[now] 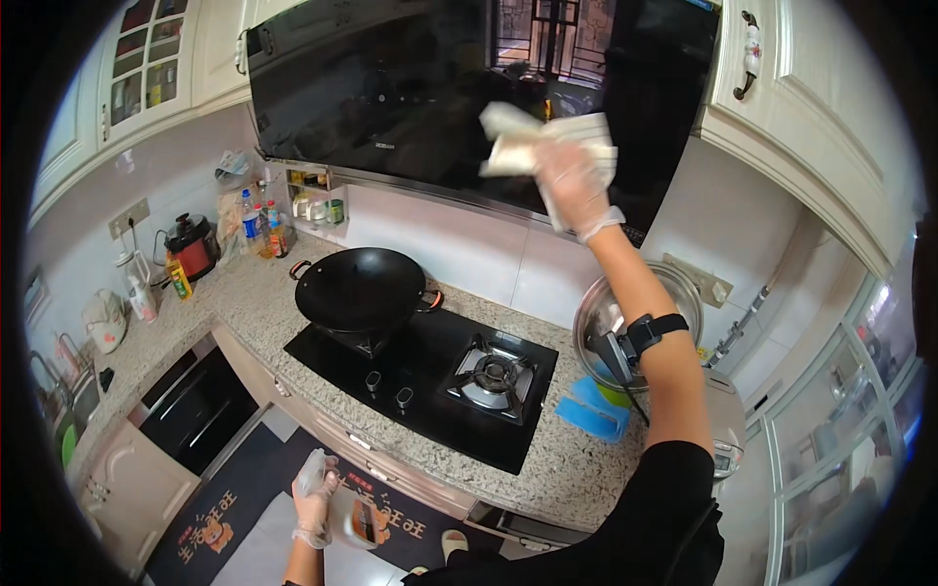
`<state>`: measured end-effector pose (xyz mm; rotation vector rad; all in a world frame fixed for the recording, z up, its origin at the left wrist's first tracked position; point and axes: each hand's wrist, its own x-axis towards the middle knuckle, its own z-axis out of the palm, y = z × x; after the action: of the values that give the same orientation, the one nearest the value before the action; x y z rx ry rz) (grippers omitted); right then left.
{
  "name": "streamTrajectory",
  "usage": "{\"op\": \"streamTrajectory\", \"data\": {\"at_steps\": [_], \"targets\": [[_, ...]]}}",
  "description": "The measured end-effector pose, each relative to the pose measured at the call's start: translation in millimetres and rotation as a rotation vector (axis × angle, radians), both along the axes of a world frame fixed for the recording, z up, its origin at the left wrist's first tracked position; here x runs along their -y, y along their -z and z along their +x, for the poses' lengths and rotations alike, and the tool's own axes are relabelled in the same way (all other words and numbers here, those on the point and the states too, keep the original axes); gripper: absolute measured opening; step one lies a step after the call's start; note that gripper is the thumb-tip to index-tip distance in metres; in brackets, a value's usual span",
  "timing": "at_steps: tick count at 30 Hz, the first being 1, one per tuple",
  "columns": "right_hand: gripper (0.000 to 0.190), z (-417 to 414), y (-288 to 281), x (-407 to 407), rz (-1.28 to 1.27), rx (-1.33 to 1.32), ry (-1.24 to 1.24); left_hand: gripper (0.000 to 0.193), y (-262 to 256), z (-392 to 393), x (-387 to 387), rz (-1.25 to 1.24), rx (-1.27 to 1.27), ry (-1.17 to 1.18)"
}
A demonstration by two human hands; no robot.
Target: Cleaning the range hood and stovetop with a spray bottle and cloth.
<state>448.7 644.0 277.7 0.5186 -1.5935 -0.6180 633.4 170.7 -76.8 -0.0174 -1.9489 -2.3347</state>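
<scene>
My right hand (575,187), in a clear disposable glove, grips a pale folded cloth (509,155) at the black glass front of a range hood (381,95). Motion blurs the cloth, and its exact contact with the glass cannot be told. Low in front of the counter, my left hand (314,494), gloved the same way, holds what looks like a white spray bottle (350,521) with a printed label. The fingers partly cover its top. Below the hood is a black glass gas hob (432,399), with a black wok (359,289) on its left burner.
A glass-and-steel lid (590,315) leans against the wall beside my right forearm. Near it lie a blue cloth-like item (593,410) and a rice cooker (725,417). Bottles (253,223) and a red cooker (192,253) occupy the back left corner. Printed mats (242,491) cover part of the floor.
</scene>
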Motion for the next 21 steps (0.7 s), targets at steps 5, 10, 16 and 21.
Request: {"op": "streamTrajectory", "data": {"at_steps": [5, 10, 16, 21], "targets": [[0.036, 43, -77, -24, 0.045, -0.203, 0.067, 0.041, 5, -36, 11, 0.13, -0.104, 0.023], [0.046, 75, -123, -22, -0.213, -0.448, 0.064, 0.042, 2, -75, 1, -0.005, -0.108, -0.048], [0.032, 65, 20, -48, 0.126, 0.039, 0.07, 0.033, -14, -94, -37, -0.083, -0.189, 0.123], [0.017, 94, -93, -61, -0.285, -0.283, 0.313, 0.032, -1, -96, -56, 0.057, -0.116, 0.15]]}}
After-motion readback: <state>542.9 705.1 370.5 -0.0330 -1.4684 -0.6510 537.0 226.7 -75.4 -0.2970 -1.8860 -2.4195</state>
